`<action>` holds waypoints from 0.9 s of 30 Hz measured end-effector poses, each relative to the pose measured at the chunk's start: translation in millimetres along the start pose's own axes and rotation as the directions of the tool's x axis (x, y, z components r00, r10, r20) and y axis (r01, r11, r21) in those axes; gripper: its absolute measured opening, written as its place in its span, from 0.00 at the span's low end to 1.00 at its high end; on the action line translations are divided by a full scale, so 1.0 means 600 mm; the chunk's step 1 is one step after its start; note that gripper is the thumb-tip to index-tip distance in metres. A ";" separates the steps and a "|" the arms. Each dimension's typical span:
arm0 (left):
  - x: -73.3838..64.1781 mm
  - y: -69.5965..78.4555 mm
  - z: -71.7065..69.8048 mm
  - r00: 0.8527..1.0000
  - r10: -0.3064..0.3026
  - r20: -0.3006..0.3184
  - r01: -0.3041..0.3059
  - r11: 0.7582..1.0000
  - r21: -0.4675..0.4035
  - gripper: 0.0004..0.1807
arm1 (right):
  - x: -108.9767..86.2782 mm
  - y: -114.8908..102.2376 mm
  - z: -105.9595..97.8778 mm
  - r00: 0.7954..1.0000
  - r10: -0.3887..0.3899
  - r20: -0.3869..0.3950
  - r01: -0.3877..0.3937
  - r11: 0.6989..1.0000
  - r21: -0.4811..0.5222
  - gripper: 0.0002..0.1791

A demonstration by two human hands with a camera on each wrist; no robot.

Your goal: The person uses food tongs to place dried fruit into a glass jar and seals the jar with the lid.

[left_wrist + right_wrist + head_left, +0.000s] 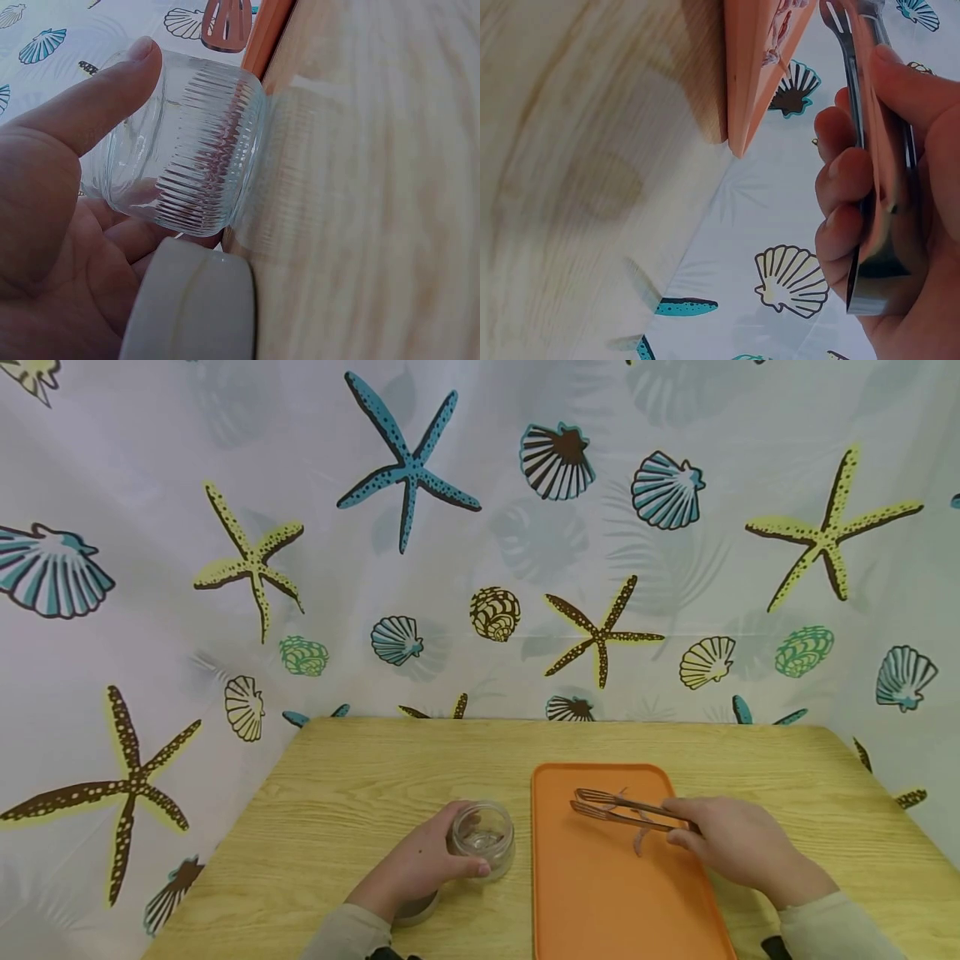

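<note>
My left hand holds a clear glass jar upright on the table, thumb on the near side. Ribbed glass shows low on the jar in the left wrist view; a reddish patch shows through it, and I cannot tell whether that is inside. Metal tongs are gripped in my right hand, fingers curled round them. Their slotted tips stand slightly apart above an orange tray. Thin pinkish-brown strips lie on the tray beneath and beside the tongs.
A round whitish object stands beside the left hand, mostly hidden by it in the head view. The wooden table reaches back to a curtain printed with shells and starfish, which also hangs along both sides.
</note>
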State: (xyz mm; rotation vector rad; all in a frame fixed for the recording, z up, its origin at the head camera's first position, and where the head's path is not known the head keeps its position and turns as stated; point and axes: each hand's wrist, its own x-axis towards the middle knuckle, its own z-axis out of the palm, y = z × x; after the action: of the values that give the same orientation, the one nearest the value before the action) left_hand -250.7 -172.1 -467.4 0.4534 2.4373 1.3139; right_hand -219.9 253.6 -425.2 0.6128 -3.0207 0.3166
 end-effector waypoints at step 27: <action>-0.001 0.003 0.000 1.000 0.001 -0.010 0.000 0.999 0.032 0.53 | 0.004 0.003 0.011 1.000 -0.002 0.000 0.002 0.999 -0.052 0.17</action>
State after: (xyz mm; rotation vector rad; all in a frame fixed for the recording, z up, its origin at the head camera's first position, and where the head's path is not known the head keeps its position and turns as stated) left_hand -249.8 -171.6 -465.8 0.4568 2.4699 1.2816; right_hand -222.6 253.0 -431.6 0.6113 -3.0176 0.2370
